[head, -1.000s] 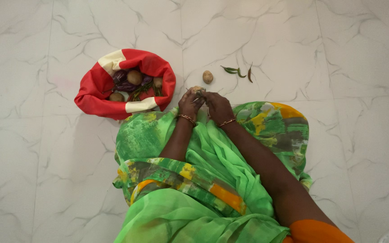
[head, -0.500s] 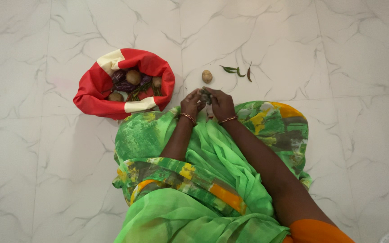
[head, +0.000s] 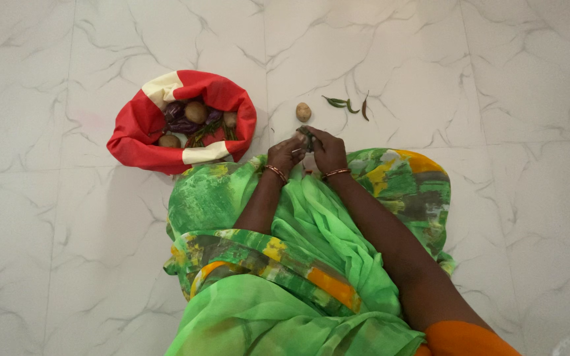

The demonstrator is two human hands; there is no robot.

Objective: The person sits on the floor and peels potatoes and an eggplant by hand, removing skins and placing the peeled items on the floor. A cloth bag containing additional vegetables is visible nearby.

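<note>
Both hands, left hand (head: 285, 153) and right hand (head: 328, 149), pinch one small vegetable (head: 306, 134) together above the floor (head: 470, 79); stripping step underway, next needs steady pull.

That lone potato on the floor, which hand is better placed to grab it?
Probably right: the right hand sits almost directly below the potato, while the left hand lies farther toward the red bag.

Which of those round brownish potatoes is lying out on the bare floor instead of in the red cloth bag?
The lone potato on the white floor, just beyond the hands and left of the green chillies; the others sit inside the red-and-cream bag.
</note>
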